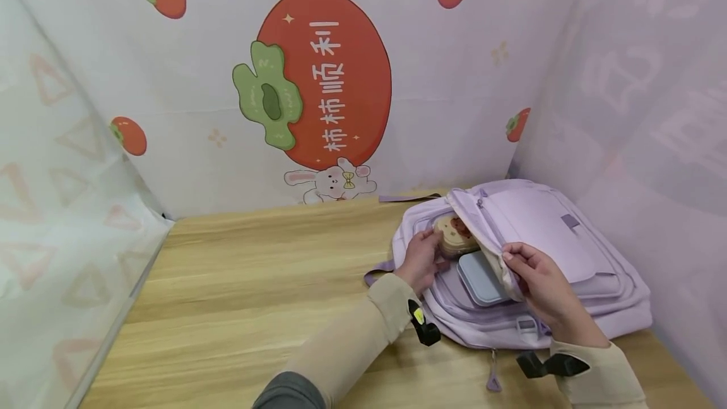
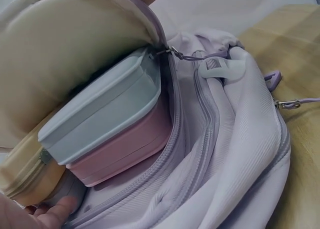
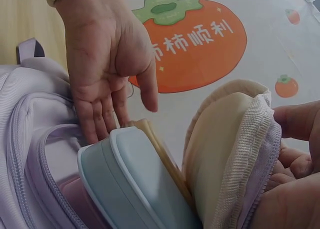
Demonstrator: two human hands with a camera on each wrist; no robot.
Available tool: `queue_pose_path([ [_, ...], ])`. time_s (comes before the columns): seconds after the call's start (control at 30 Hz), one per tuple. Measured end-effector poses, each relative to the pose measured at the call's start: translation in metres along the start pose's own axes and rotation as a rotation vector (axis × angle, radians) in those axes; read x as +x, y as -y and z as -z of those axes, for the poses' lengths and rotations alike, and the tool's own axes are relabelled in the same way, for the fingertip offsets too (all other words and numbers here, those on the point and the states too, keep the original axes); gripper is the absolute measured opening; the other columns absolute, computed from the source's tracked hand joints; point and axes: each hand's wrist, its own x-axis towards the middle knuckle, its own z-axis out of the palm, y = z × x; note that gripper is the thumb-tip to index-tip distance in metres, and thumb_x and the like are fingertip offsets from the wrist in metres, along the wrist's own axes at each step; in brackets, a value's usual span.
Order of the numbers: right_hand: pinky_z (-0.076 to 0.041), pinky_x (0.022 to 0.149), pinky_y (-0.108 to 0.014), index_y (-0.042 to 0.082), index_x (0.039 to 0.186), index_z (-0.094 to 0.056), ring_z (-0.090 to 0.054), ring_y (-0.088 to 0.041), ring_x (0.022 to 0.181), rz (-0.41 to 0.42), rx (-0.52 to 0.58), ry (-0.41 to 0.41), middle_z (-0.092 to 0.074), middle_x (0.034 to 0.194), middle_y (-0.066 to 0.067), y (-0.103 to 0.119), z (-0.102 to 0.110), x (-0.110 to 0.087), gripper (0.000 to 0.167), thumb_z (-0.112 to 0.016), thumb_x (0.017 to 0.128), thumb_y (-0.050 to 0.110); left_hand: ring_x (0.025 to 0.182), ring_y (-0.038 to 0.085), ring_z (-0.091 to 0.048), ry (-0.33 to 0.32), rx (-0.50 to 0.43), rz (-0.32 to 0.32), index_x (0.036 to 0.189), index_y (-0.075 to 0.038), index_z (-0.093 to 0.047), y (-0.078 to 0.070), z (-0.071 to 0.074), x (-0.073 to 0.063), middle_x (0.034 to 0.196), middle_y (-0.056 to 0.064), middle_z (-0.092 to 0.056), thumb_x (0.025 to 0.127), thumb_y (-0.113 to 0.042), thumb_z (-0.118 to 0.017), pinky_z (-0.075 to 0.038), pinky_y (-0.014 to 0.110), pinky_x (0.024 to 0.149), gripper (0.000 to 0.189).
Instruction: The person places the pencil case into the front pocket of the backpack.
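A lilac backpack (image 1: 616,298) lies on the wooden table with its front pocket unzipped. My right hand (image 1: 542,283) pinches the edge of the pocket flap (image 3: 222,144) and holds it up, baring the cream lining. Inside sit a light blue zip case (image 1: 481,278), a pink case (image 2: 125,156) under it, and a cream-yellow case (image 1: 450,238) with a brown picture on its lid. My left hand (image 1: 421,260) reaches in at the pocket's left side, fingers fairly straight beside the cream-yellow case. Its fingertips are near a grey thing (image 2: 72,190) below that case, mostly hidden.
A zipper pull (image 1: 493,379) hangs over the table (image 1: 244,289) at the bag's near side. Purple straps (image 1: 377,272) lie along its left. Printed cloth walls (image 1: 193,81) stand behind and at both sides, the right one close to the bag.
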Motion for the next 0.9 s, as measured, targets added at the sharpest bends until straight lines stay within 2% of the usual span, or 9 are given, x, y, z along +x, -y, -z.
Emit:
queue_pose_path([
  [0.13,-0.047,0.061,-0.016,0.015,0.098,-0.069,-0.056,-0.002,0.075,0.017,-0.006,-0.005,-0.063,0.085,0.007,0.001,-0.005,0.001,0.03,-0.049,0.105,-0.007,0.109,0.024,-0.055,0.039,-0.01,0.025,0.139,0.0,-0.05,-0.01,0.013,-0.005,0.12,0.013,-0.06,0.106,-0.018,-0.056,-0.049,0.05,0.09,0.038],
  [0.23,-0.047,0.064,-0.016,0.014,0.099,-0.07,-0.057,-0.003,0.077,0.03,-0.029,-0.003,-0.064,0.087,0.006,0.001,-0.008,0.001,0.03,-0.05,0.105,-0.008,0.121,0.029,-0.05,0.047,0.006,0.012,0.13,-0.002,-0.051,-0.017,0.022,-0.013,0.13,0.018,-0.054,0.106,-0.017,-0.054,-0.047,0.058,0.098,0.028],
  [0.33,-0.047,0.065,-0.016,0.013,0.1,-0.071,-0.056,-0.004,0.078,0.048,-0.087,0.002,-0.064,0.088,0.005,0.002,-0.011,0.0,0.028,-0.052,0.104,-0.008,0.132,0.036,-0.046,0.058,0.017,-0.009,0.126,-0.002,-0.051,-0.025,0.034,-0.021,0.143,0.024,-0.048,0.106,-0.016,-0.052,-0.045,0.06,0.102,0.024],
  [0.5,-0.046,0.062,-0.017,0.011,0.1,-0.07,-0.055,-0.004,0.076,0.067,-0.273,-0.003,-0.064,0.088,0.006,0.004,-0.019,0.0,0.02,-0.058,0.103,-0.004,0.136,0.04,-0.047,0.05,0.05,-0.029,0.131,0.0,-0.046,-0.033,0.065,-0.028,0.146,0.027,-0.047,0.107,-0.018,-0.053,-0.048,0.056,0.101,0.032],
  [0.63,-0.047,0.064,-0.017,-0.002,0.103,-0.067,-0.056,-0.005,0.077,0.092,-0.435,-0.007,-0.064,0.088,0.007,0.002,-0.026,-0.002,0.006,-0.061,0.101,-0.004,0.132,0.039,-0.05,0.027,0.071,-0.036,0.132,0.0,-0.044,-0.037,0.093,-0.034,0.144,0.028,-0.048,0.107,-0.02,-0.052,-0.05,0.053,0.099,0.034],
  [0.7,-0.047,0.067,-0.017,-0.009,0.105,-0.065,-0.057,-0.005,0.079,0.112,-0.502,-0.004,-0.065,0.089,0.008,0.001,-0.028,-0.002,0.008,-0.062,0.1,-0.004,0.132,0.04,-0.05,0.01,0.068,-0.04,0.132,0.001,-0.044,-0.038,0.104,-0.037,0.143,0.028,-0.048,0.107,-0.021,-0.052,-0.051,0.054,0.099,0.034],
  [0.8,-0.047,0.066,-0.018,-0.012,0.108,-0.063,-0.057,-0.005,0.078,0.124,-0.586,-0.002,-0.065,0.09,0.008,-0.001,-0.031,-0.002,0.012,-0.063,0.1,-0.003,0.132,0.042,-0.05,-0.013,0.059,-0.047,0.129,0.0,-0.045,-0.041,0.115,-0.04,0.139,0.028,-0.049,0.107,-0.02,-0.052,-0.05,0.055,0.101,0.031],
  [0.9,-0.047,0.064,-0.019,-0.009,0.108,-0.065,-0.055,-0.005,0.076,0.115,-0.649,0.002,-0.064,0.09,0.005,-0.002,-0.032,-0.003,0.012,-0.064,0.1,-0.001,0.134,0.045,-0.046,-0.023,0.048,-0.053,0.125,-0.002,-0.046,-0.043,0.123,-0.041,0.138,0.028,-0.049,0.107,-0.018,-0.052,-0.047,0.057,0.104,0.026],
])
